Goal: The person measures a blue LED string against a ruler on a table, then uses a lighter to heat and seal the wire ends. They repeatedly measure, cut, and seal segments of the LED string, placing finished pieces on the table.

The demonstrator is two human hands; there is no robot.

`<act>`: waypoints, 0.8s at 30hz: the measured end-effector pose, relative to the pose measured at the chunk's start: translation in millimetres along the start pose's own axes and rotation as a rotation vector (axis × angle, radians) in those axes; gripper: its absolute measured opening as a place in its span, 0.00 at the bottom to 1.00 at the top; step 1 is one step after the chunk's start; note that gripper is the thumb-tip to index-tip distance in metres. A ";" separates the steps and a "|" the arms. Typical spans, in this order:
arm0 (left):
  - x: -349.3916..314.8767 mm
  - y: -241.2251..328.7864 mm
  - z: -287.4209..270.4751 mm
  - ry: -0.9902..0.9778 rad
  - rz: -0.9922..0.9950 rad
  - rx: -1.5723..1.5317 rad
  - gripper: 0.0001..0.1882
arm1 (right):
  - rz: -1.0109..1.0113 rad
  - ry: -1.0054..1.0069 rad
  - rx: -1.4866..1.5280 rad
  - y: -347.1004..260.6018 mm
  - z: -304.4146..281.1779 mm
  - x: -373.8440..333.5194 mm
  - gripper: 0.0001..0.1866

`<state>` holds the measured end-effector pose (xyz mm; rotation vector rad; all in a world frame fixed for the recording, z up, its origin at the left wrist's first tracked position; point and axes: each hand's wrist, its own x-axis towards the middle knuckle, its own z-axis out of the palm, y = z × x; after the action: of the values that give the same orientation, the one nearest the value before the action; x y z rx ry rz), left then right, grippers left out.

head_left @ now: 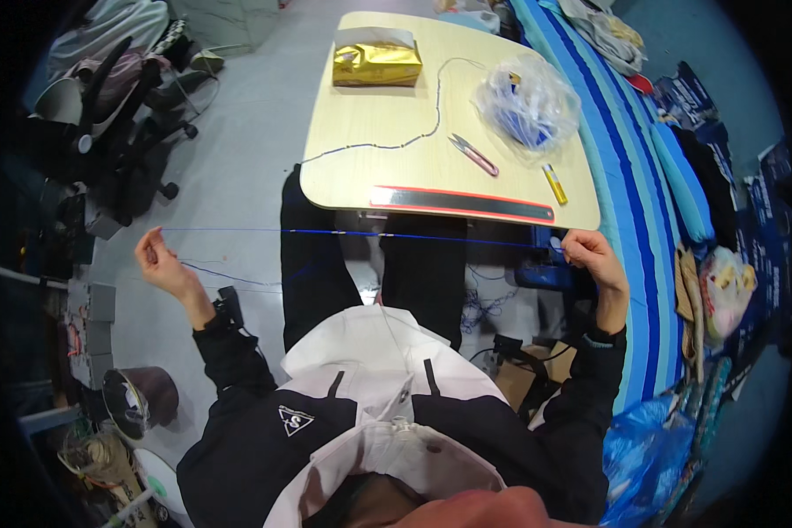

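Note:
A thin blue thread (449, 238) runs taut across my lap, just in front of the table's near edge. Its left end is pinched in the raised fingers of my left hand (163, 262). At the other end my right hand (593, 257) is closed on it, thumb against bent fingers. Small pale bits sit on the thread near its middle. A darker, slack blue strand (231, 274) trails from beside my left palm over my leg. On the table, a blue cord with small beads (378, 146) curves from the left edge toward the back.
The pale table (343, 119) holds a gold tissue pack (377, 67), a plastic bag of blue material (530, 114), thread snips (474, 156), a yellow tube (554, 185) and a red-edged ruler (462, 203). A blue-striped bed (629, 202) adjoins it on the right. A bin (141, 402) stands lower left.

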<state>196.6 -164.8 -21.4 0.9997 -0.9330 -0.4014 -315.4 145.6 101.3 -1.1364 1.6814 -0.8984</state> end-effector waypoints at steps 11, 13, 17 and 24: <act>6.4 55.6 -6.8 -0.475 0.357 -0.163 0.04 | -0.366 -0.015 -0.323 -5.9 204.9 62.0 0.25; 2.7 60.8 -6.1 -0.485 0.366 -0.163 0.03 | -0.510 0.040 -0.119 -26.8 291.6 86.2 0.23; 14.8 48.3 -14.6 -0.434 0.274 -0.159 0.02 | -0.573 -0.081 0.146 -61.0 320.8 88.4 0.10; 35.2 -5.0 -30.4 -0.078 -0.135 -0.264 0.03 | -0.312 0.100 0.328 -55.4 218.9 47.9 0.13</act>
<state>241.8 -174.6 -15.2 0.8117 -0.8590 -0.6641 -102.7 64.5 63.5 -1.1565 1.3863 -1.3912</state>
